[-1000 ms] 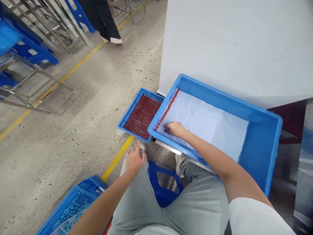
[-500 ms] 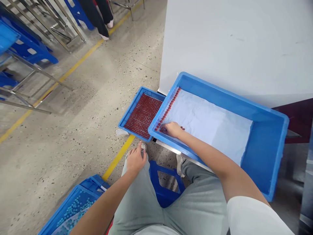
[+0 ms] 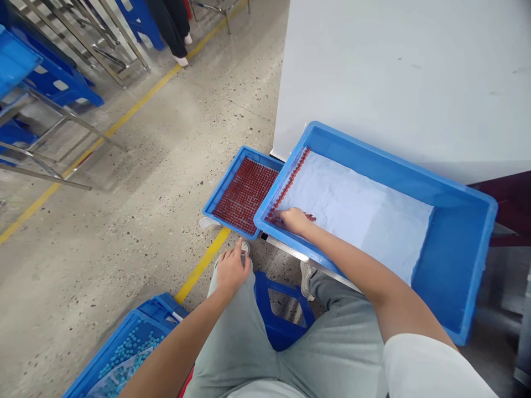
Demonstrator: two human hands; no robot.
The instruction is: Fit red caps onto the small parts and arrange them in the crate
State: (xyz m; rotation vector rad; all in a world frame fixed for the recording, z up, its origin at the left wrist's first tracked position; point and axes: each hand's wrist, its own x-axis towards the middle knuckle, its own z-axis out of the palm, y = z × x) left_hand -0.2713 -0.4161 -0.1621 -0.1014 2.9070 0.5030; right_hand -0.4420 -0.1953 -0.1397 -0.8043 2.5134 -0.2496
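Observation:
My right hand (image 3: pixel 293 220) is inside a large blue tray (image 3: pixel 398 157), at its near left corner. Its fingers are pinched together and pointing down; whatever they hold is hidden. Beside the fingertips, a line of small round red pieces (image 3: pixel 289 185) runs along the tray's left wall, on a white sheet (image 3: pixel 352 193). More red pieces (image 3: pixel 310 216) lie loose in a small heap just behind the hand. My left hand (image 3: pixel 232 271) rests on my left knee, holding nothing, with the index finger stretched out and the other fingers loosely bent.
A smaller blue tray (image 3: pixel 221 189) filled with rows of red pieces sits partly under the large tray's left end. Low at left stands a blue crate (image 3: pixel 103 337) with light-blue pieces. Beyond are a white table surface (image 3: pixel 373 66), a stool (image 3: pixel 277 326) and another person's legs (image 3: pixel 168 27).
The view has shifted slightly. My right hand stays at the tray corner with a small movement of the fingers, and more of the loose red heap shows. My left hand has not moved.

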